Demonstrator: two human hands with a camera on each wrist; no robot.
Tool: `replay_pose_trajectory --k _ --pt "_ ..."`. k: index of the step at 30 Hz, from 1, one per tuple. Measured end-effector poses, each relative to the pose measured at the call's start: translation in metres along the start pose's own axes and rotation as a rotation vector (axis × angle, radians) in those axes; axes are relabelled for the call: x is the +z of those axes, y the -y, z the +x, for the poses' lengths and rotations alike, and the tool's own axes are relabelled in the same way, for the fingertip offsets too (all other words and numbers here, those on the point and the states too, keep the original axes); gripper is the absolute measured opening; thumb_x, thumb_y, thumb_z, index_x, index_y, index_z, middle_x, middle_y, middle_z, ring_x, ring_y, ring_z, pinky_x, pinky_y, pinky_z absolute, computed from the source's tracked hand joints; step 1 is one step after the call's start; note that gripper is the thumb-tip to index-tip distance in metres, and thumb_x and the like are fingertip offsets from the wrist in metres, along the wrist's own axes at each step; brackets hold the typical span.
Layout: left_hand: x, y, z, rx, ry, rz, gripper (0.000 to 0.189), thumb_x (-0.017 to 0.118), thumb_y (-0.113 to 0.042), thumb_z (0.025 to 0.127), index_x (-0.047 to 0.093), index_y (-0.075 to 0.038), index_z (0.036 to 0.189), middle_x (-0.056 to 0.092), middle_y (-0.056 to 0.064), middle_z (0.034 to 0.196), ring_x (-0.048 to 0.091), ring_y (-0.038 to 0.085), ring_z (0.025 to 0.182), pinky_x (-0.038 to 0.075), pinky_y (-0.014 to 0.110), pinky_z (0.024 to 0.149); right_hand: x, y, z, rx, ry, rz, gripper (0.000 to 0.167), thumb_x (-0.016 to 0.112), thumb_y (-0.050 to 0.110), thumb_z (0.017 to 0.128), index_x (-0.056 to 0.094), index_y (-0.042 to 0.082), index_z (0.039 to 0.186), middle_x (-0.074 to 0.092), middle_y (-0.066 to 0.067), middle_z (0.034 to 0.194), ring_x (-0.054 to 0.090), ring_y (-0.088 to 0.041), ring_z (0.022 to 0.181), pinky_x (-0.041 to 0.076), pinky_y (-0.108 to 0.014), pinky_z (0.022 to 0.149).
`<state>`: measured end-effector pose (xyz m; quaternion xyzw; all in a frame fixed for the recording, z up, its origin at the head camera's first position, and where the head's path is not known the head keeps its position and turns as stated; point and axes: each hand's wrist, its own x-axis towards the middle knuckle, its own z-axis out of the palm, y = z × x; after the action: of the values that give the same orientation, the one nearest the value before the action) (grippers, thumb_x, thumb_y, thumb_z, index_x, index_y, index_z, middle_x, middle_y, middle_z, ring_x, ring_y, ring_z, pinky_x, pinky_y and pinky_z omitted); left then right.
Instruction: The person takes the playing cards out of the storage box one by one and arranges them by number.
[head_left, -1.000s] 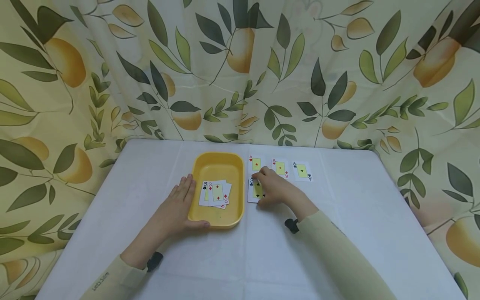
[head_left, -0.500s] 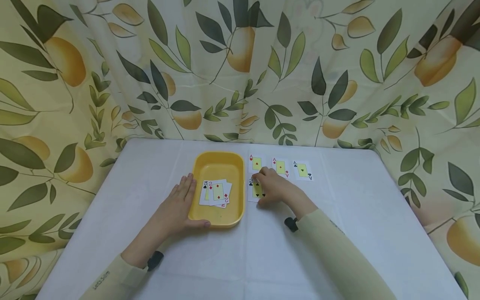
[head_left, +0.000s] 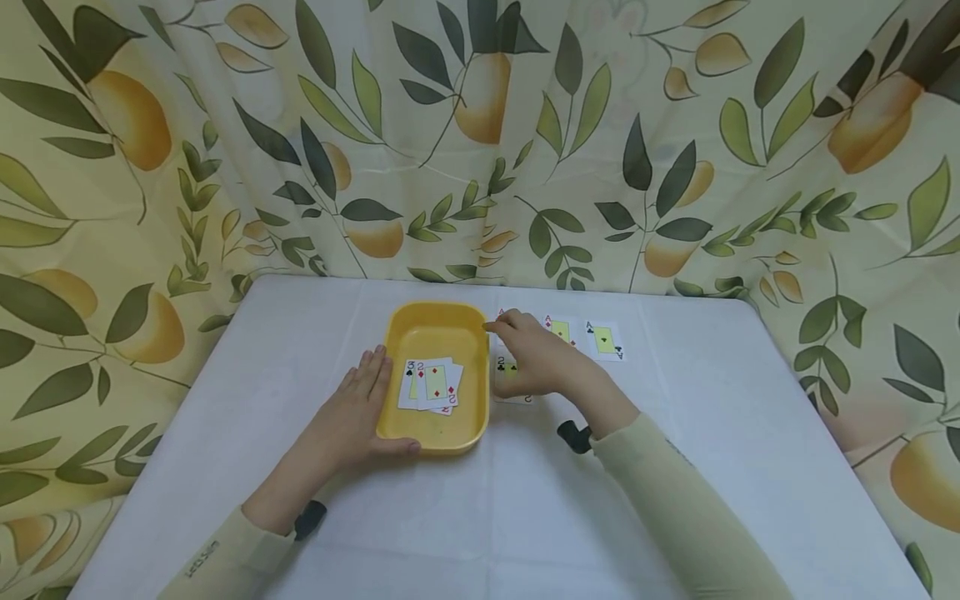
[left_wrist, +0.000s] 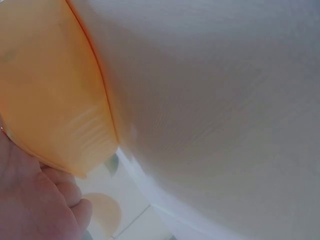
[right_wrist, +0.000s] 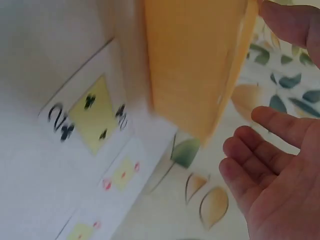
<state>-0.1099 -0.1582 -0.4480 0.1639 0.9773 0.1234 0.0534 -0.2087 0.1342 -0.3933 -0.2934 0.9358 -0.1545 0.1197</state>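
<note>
A yellow tray (head_left: 438,312) holds a few overlapping playing cards, with a two of diamonds (head_left: 437,383) on top and a black three (head_left: 407,396) under it. My left hand (head_left: 348,421) rests along the tray's left side, fingers straight, thumb at the near rim. Over the cards right of the tray is my right hand (head_left: 540,358), its fingers loose and holding nothing. In the right wrist view its thumb (right_wrist: 287,22) is right at the rim of the tray (right_wrist: 195,60). Partly covered in the head view, a two of clubs (right_wrist: 95,112) lies beside the tray.
Behind the two of clubs lies a red ace (right_wrist: 122,175), mostly hidden by my right hand in the head view. An ace of diamonds (head_left: 558,329) and a black ace (head_left: 603,342) continue that row. A fruit-patterned curtain (head_left: 570,167) hangs behind the white-covered table (head_left: 420,533).
My right hand has left the two of clubs and shifted up and left to the tray's right rim, now hiding most of the red ace. The left hand and tray stay put.
</note>
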Motion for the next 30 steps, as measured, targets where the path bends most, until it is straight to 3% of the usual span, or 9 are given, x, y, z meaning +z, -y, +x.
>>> replay_pose_trajectory --k 5,11,21,30 --pt "0.000 0.002 0.001 0.009 -0.005 0.008 0.135 0.056 -0.090 0.070 0.009 0.001 0.159 0.000 0.015 0.168 0.000 0.031 0.155 0.014 0.048 0.125 0.010 0.030 0.013 -0.080 0.046 -0.025 0.093 0.084 0.041 0.071 0.044 0.011 0.150 0.043 -0.007 0.146 0.045 -0.021 0.129 0.045 -0.036 0.109" --pt "-0.001 0.002 -0.001 0.029 -0.019 -0.007 0.133 0.056 -0.088 0.072 0.010 0.001 0.158 0.000 0.015 0.168 0.002 0.032 0.155 0.015 0.049 0.124 0.033 0.051 0.032 -0.150 0.106 -0.057 0.096 0.086 0.041 0.071 0.043 0.009 0.151 0.044 -0.006 0.145 0.044 -0.021 0.129 0.044 -0.034 0.109" --pt "-0.002 0.000 -0.002 0.028 -0.015 0.002 0.133 0.056 -0.088 0.072 0.011 0.002 0.158 0.002 0.016 0.168 0.004 0.033 0.155 0.015 0.049 0.124 0.058 0.059 0.060 -0.115 0.185 -0.257 0.095 0.085 0.044 0.071 0.045 0.010 0.150 0.048 -0.008 0.143 0.048 -0.023 0.124 0.043 -0.035 0.111" --pt "-0.001 0.001 -0.001 0.037 -0.022 -0.002 0.131 0.060 -0.085 0.072 0.011 0.002 0.158 0.003 0.017 0.167 0.004 0.034 0.155 0.015 0.050 0.124 0.060 0.064 0.066 -0.109 0.220 -0.291 0.084 0.086 0.047 0.069 0.056 0.015 0.141 0.052 -0.004 0.130 0.048 -0.019 0.109 0.047 -0.031 0.104"
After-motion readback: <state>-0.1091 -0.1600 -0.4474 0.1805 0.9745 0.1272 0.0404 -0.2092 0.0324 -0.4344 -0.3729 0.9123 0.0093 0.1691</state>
